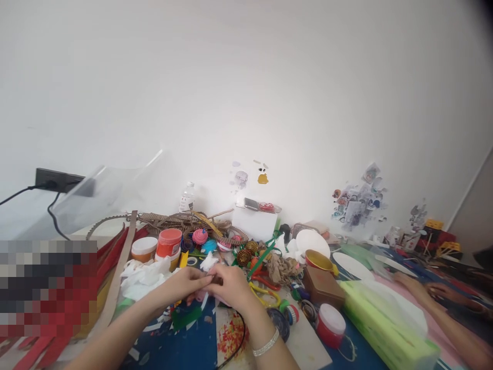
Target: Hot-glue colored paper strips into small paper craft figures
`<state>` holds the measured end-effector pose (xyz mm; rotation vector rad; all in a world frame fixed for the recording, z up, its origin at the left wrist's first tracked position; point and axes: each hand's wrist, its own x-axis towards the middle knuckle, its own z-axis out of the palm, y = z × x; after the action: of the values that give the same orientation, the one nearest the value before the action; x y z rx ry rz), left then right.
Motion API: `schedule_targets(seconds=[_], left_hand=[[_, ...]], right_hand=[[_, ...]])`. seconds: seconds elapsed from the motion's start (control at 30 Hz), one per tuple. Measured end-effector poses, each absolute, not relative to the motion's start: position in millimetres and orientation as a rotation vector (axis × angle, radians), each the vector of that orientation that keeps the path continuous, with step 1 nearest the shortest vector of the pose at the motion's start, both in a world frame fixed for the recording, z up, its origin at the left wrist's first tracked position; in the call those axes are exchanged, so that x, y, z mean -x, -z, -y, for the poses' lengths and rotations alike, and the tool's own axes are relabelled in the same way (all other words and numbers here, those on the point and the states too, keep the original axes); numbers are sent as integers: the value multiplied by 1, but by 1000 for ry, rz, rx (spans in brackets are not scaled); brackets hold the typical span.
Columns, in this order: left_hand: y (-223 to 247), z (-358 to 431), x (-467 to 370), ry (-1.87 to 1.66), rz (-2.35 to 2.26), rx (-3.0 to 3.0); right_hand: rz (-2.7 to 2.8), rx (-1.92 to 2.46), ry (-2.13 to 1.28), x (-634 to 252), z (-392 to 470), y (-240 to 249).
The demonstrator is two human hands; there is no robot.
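My left hand [189, 281] and my right hand [230, 285] meet over the blue mat, fingertips pinched together. Whatever they pinch is too small and too hidden to make out. A crumpled piece of white tissue [209, 262] shows just behind the fingers. Under my left hand lies a dark green scrap [186, 317] among white paper bits. To the right of my right hand are yellow-handled scissors [265, 295]. A pale board [300, 336] strewn with red and yellow crumbs lies below my right wrist, which wears a sparkling bracelet.
On the left stand an orange-lidded tub [170, 243], a white-lidded tub [145, 248] and crumpled tissue [144, 277]. Corrugated strips [173, 223] are heaped behind. Rightward are a brown box [324, 286], a red jar [331, 326], a green tissue pack [385, 324] and another person's hands [410, 285].
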<state>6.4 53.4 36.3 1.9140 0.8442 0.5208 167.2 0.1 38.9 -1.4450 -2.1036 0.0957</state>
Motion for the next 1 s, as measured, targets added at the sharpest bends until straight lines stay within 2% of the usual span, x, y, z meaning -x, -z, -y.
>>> schedule_targets(seconds=[0.1,0.3,0.5,0.73,0.9,1.0], left_hand=[[-40,-48,-8,-537,-820,-1894],[-35,-56,-8,-541,-819,-1817],[-33,-55,-10,-530,-848,-1820],[-51,-43,-1,-501,-823,-1908],[-50,-42,-3,-508,-839,-1925],[-45,-46,-5,-543,-850,-1852]], right_hand=[[2066,1546,32,-166,-2,-37],[2147,1346,-197,-170,-1,-41],[2071,1486,-78,-169,-2,-37],[2114,1175,-464,-175,-3,-39],[2011,1425,-287,-173,-4,-36],[2058,1409,-257,-172,-3,-37]])
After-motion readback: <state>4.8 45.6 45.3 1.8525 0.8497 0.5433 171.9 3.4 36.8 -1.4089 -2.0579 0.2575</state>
